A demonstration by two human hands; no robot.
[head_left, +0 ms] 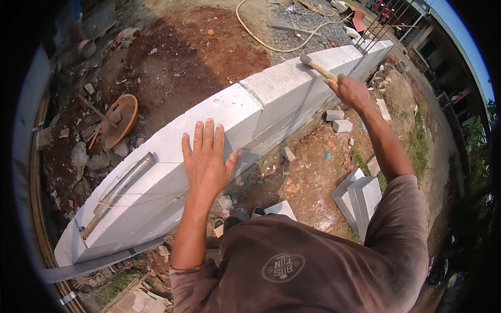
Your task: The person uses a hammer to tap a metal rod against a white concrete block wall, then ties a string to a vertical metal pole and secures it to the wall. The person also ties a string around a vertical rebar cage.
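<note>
A low wall of white lightweight blocks (224, 112) curves across the view from lower left to upper right. My left hand (204, 166) is open, its fingers outstretched against the near upper edge of a block. Wrapped round the wooden handle of a hammer (319, 68) are the fingers of my right hand (350, 92). The hammer's head is over the top of the wall farther right; I cannot tell whether it touches the block. On the wall's left part lies a grey metal tube (125, 183) with thin string about it.
Beyond the wall, an orange basin (130, 116) sits tilted among rubble, and a yellowish hose (261, 44) loops over gravel. Cut blocks (360, 201) stand on the near side at my right, with smaller pieces (342, 125) by the wall. Steel bars (390, 23) rise at its far end.
</note>
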